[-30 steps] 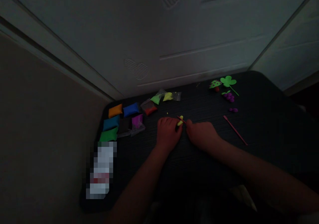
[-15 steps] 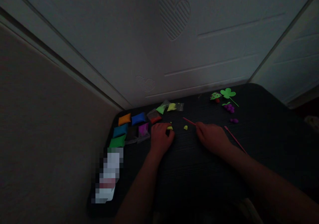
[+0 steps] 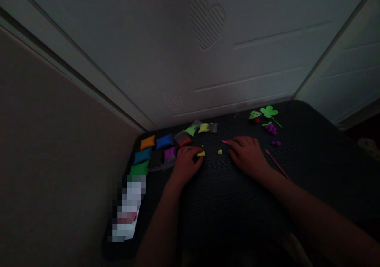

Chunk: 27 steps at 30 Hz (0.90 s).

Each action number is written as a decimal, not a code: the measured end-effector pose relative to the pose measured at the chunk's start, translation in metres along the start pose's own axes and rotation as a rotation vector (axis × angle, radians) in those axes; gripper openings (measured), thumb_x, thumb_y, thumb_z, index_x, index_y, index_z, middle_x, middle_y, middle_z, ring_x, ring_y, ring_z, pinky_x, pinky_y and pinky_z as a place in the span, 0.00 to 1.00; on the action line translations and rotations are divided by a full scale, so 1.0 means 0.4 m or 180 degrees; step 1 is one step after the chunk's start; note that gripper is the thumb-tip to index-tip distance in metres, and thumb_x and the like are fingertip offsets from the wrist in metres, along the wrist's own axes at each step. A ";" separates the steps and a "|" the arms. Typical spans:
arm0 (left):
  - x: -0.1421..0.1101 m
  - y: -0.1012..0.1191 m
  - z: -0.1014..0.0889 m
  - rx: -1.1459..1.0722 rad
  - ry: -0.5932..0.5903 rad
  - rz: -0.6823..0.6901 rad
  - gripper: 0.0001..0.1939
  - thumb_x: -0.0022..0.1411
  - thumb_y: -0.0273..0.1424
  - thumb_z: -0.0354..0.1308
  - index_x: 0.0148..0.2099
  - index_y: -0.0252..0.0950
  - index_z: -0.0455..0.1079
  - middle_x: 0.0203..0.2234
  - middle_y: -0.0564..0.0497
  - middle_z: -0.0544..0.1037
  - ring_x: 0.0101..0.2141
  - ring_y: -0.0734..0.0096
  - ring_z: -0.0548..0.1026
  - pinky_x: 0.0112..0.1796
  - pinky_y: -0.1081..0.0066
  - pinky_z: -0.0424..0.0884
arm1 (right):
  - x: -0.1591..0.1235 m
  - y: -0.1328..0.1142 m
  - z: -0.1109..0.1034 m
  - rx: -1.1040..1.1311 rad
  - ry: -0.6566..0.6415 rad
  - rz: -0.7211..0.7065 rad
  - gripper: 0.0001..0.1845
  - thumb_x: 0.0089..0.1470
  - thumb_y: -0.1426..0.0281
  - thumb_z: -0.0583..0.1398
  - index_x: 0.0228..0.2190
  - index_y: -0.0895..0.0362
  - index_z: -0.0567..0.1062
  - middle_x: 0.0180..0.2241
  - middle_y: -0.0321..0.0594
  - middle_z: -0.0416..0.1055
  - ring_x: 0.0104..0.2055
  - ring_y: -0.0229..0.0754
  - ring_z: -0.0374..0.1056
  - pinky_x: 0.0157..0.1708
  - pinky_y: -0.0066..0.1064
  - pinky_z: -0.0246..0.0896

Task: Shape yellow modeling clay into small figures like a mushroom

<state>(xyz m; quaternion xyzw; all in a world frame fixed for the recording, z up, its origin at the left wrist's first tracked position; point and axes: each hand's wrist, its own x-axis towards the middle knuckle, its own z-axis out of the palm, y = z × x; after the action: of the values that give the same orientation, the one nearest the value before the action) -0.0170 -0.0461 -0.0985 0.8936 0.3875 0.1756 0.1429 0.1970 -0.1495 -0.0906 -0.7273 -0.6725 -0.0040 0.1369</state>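
My left hand (image 3: pixel 187 164) rests on the dark table with its fingertips on a yellow piece of clay (image 3: pixel 201 154), the thumb just below it. A smaller yellow clay lump (image 3: pixel 220 152) lies between my two hands, and a tiny yellow crumb (image 3: pixel 202 145) sits beyond the left fingers. My right hand (image 3: pixel 248 156) has its fingers curled over a pink modelling tool (image 3: pixel 225 142). Only the tool's tip shows, pointing left; the rest is hidden under the hand. A second pink stick tool (image 3: pixel 276 163) lies right of that hand.
Several clay packets, including an orange one (image 3: pixel 147 142) and a blue one (image 3: pixel 165 141), lie at the left. A clay mushroom (image 3: pixel 254 116), green clover (image 3: pixel 269 111), purple grapes (image 3: pixel 270 129) and purple balls (image 3: pixel 276 143) stand back right. A white panel (image 3: pixel 142 61) rises behind the table.
My right fingers have spread and shifted over the pink tool, so less of it shows. The left fingers have moved slightly, exposing more of the yellow piece.
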 end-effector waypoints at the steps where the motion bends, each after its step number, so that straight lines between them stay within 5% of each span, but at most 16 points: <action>1: 0.000 0.001 0.002 -0.0018 -0.0033 0.0027 0.11 0.58 0.33 0.55 0.43 0.40 0.71 0.41 0.49 0.76 0.46 0.62 0.70 0.50 0.57 0.63 | 0.000 -0.011 0.004 0.0069 -0.0001 -0.0154 0.20 0.60 0.65 0.49 0.52 0.53 0.66 0.53 0.46 0.66 0.53 0.51 0.59 0.49 0.45 0.47; 8: 0.005 0.006 0.002 -0.0111 -0.0194 0.0234 0.10 0.59 0.31 0.54 0.43 0.38 0.70 0.41 0.49 0.76 0.46 0.66 0.71 0.50 0.61 0.63 | 0.011 -0.037 0.048 0.0485 -0.0087 -0.0652 0.15 0.59 0.69 0.51 0.46 0.54 0.71 0.46 0.43 0.72 0.52 0.49 0.62 0.51 0.46 0.45; 12: 0.005 0.006 0.002 -0.0080 -0.0231 0.0259 0.09 0.58 0.30 0.53 0.41 0.38 0.70 0.40 0.48 0.76 0.45 0.63 0.71 0.48 0.60 0.65 | 0.018 -0.022 0.055 0.0752 -0.0031 -0.0561 0.12 0.59 0.70 0.52 0.40 0.57 0.73 0.42 0.45 0.74 0.48 0.48 0.65 0.51 0.46 0.47; 20: 0.001 0.004 0.002 0.0030 -0.0245 0.0235 0.09 0.58 0.30 0.53 0.41 0.37 0.71 0.39 0.47 0.75 0.45 0.62 0.70 0.48 0.58 0.65 | 0.011 -0.007 0.044 0.1675 0.0052 -0.0281 0.15 0.60 0.69 0.49 0.46 0.57 0.71 0.48 0.45 0.72 0.55 0.41 0.63 0.52 0.38 0.57; 27: -0.002 0.008 0.005 0.0044 -0.0205 0.0222 0.10 0.59 0.29 0.52 0.42 0.37 0.70 0.40 0.47 0.75 0.45 0.62 0.70 0.48 0.59 0.65 | 0.006 -0.003 0.010 0.2457 -0.0069 0.0234 0.14 0.56 0.65 0.55 0.42 0.54 0.74 0.46 0.43 0.73 0.46 0.42 0.70 0.45 0.38 0.64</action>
<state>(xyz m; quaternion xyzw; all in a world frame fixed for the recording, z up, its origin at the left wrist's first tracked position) -0.0148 -0.0491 -0.0993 0.9128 0.3525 0.1489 0.1430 0.1954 -0.1464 -0.0940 -0.6459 -0.5994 0.2619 0.3935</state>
